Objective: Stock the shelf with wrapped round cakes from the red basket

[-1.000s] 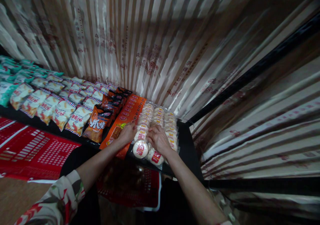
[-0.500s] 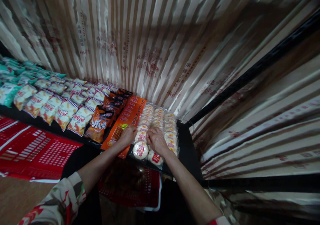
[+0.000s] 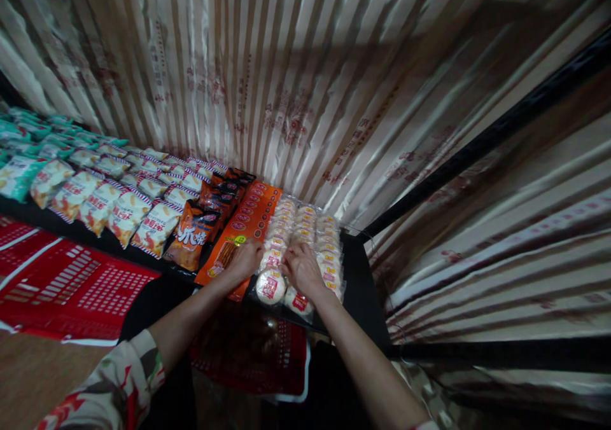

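Rows of round white cakes in clear wrappers with red and yellow labels (image 3: 271, 287) lie at the right end of a black shelf. My left hand (image 3: 247, 258) is closed at the left edge of the front cakes, above the orange snack packet. My right hand (image 3: 303, 270) curls over the middle row, fingertips turned toward the left row. Between the two hands lies a wrapped round cake (image 3: 273, 259), its sides pinched by my fingers; the fingertips are partly hidden. The flat orange packet (image 3: 233, 249) with a picture of brown sticks lies left of the cakes.
Orange-brown snack bags (image 3: 189, 236), white snack bags (image 3: 156, 226) and green bags (image 3: 21, 179) stand in rows to the left. Red crates (image 3: 86, 290) sit below the shelf edge. A striped curtain (image 3: 286, 86) hangs behind, with a dark post (image 3: 458, 156) slanting at right.
The view has shifted slightly, so the shelf sits a little further right and lower. Both hands remain at the same cakes with hardly any movement.
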Motion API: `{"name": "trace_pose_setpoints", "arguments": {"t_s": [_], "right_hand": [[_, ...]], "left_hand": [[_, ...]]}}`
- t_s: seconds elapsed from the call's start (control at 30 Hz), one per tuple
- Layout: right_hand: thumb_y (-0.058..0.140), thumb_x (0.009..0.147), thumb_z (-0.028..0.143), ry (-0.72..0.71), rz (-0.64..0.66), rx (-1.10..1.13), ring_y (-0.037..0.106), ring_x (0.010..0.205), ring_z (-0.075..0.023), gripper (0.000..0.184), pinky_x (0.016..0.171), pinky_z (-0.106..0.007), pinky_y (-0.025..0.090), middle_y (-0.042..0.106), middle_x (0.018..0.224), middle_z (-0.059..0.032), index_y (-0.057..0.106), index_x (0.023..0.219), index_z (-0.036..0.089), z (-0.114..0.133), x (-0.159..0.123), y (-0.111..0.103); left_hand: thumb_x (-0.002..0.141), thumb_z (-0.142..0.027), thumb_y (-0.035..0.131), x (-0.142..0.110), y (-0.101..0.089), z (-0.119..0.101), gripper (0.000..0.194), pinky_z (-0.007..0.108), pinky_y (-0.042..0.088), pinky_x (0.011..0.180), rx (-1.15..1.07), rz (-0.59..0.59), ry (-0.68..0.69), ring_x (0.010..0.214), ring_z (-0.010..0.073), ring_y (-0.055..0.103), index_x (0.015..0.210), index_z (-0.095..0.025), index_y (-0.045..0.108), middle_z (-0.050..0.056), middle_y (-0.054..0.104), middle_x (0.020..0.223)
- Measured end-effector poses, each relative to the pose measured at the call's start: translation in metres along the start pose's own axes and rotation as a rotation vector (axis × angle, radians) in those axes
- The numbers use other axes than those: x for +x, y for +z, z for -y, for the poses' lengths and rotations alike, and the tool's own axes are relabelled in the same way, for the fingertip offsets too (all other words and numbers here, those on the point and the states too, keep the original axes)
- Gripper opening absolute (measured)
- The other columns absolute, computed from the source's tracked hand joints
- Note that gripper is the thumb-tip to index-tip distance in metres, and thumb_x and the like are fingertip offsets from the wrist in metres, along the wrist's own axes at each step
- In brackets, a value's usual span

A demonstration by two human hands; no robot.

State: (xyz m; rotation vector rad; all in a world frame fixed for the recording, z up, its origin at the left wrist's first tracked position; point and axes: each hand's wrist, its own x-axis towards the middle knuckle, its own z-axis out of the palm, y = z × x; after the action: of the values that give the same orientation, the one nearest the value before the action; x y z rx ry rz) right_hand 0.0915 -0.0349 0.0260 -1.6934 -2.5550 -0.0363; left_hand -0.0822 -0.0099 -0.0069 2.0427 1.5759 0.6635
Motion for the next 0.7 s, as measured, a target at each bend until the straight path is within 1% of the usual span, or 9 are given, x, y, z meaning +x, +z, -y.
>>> {"name": "trace_pose_setpoints", "arguments": {"t_s": [0.1, 0.17, 0.27, 0.33, 0.37, 0.5, 0.7], "right_hand": [[0.058, 0.080, 0.029, -0.012, 0.012, -0.002, 0.042, 0.103, -0.0238, 0.017, 0.085, -0.034, 0.035, 0.059, 0.100, -0.0102, 0.065, 0.087, 0.016, -0.002, -0.002, -0.001], [0.060, 0.079, 0.029, -0.025, 0.018, 0.003, 0.042, 0.103, -0.0238, 0.016, 0.085, -0.034, 0.035, 0.059, 0.099, -0.0102, 0.065, 0.085, 0.016, -0.003, -0.002, -0.001], [0.063, 0.077, 0.028, -0.043, 0.016, 0.026, 0.042, 0.102, -0.0234, 0.012, 0.084, -0.034, 0.035, 0.059, 0.098, -0.0090, 0.065, 0.081, 0.016, -0.005, -0.001, 0.001], [0.063, 0.076, 0.024, -0.048, 0.013, 0.045, 0.043, 0.101, -0.0229, 0.009, 0.082, -0.033, 0.035, 0.060, 0.098, -0.0082, 0.065, 0.079, 0.017, -0.006, 0.000, 0.003], [0.062, 0.076, 0.023, -0.048, 0.011, 0.056, 0.043, 0.100, -0.0227, 0.007, 0.082, -0.033, 0.035, 0.060, 0.098, -0.0079, 0.065, 0.078, 0.016, -0.007, 0.000, 0.004], [0.058, 0.079, 0.019, -0.053, -0.019, 0.097, 0.044, 0.097, -0.0214, 0.008, 0.081, -0.031, 0.034, 0.060, 0.095, -0.0071, 0.065, 0.077, 0.016, -0.005, 0.000, 0.006], [0.058, 0.081, 0.021, -0.074, -0.086, 0.106, 0.045, 0.093, -0.0205, 0.009, 0.080, -0.031, 0.033, 0.061, 0.092, -0.0063, 0.065, 0.076, 0.018, -0.004, 0.001, 0.007]], "left_hand": [[0.085, -0.017, 0.043, -0.010, -0.005, -0.005, 0.021, 0.026, 0.042, 0.075, 0.016, 0.014, -0.021, 0.083, 0.0174, 0.057, 0.085, -0.014, 0.064, 0.007, 0.060, 0.086], [0.085, -0.021, 0.046, -0.022, -0.006, -0.007, 0.018, 0.027, 0.043, 0.076, 0.009, 0.059, -0.012, 0.085, 0.0180, 0.057, 0.087, -0.015, 0.062, 0.007, 0.059, 0.090], [0.081, -0.029, 0.054, -0.045, -0.002, -0.008, 0.018, 0.028, 0.043, 0.079, -0.019, 0.172, 0.067, 0.089, 0.0191, 0.057, 0.092, -0.016, 0.059, 0.007, 0.058, 0.097], [0.080, -0.027, 0.056, -0.059, 0.004, -0.007, 0.022, 0.029, 0.042, 0.083, -0.008, 0.228, 0.149, 0.094, 0.0194, 0.055, 0.098, -0.015, 0.056, 0.008, 0.056, 0.103], [0.080, -0.026, 0.055, -0.066, 0.007, -0.007, 0.022, 0.029, 0.042, 0.084, 0.011, 0.245, 0.162, 0.096, 0.0196, 0.055, 0.100, -0.015, 0.054, 0.008, 0.054, 0.106], [0.083, -0.019, 0.048, -0.077, 0.015, -0.008, 0.016, 0.029, 0.043, 0.083, 0.093, 0.242, 0.109, 0.095, 0.0193, 0.055, 0.099, -0.015, 0.051, 0.010, 0.052, 0.110], [0.084, -0.017, 0.045, -0.076, 0.019, -0.011, 0.014, 0.028, 0.044, 0.077, 0.192, 0.200, 0.082, 0.089, 0.0187, 0.057, 0.097, -0.018, 0.049, 0.007, 0.053, 0.107]]}}
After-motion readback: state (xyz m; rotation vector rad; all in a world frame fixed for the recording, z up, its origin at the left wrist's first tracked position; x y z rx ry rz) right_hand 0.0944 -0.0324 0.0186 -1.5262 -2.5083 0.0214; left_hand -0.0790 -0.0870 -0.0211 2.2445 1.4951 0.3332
